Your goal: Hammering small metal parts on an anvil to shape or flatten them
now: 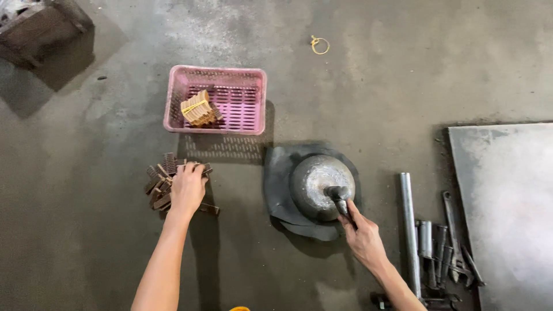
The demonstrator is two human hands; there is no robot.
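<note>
My left hand (187, 189) reaches down onto a loose pile of small dark flat metal pieces (160, 183) on the concrete floor, fingers curled over them. My right hand (362, 235) grips the handle of a small hammer (340, 196), whose head rests on a round domed metal block (319, 185). The block sits on a dark rubber mat (279, 190). A pink plastic basket (253, 118) stands beyond the pile, holding a bundle of tan pieces tied with a yellow band (199, 108).
A steel pipe (408, 224), shorter tubes and wrenches (452, 247) lie at the right beside a grey metal sheet (507, 201). A yellow rubber band (319, 45) lies far ahead. A dark box (34, 26) sits at top left.
</note>
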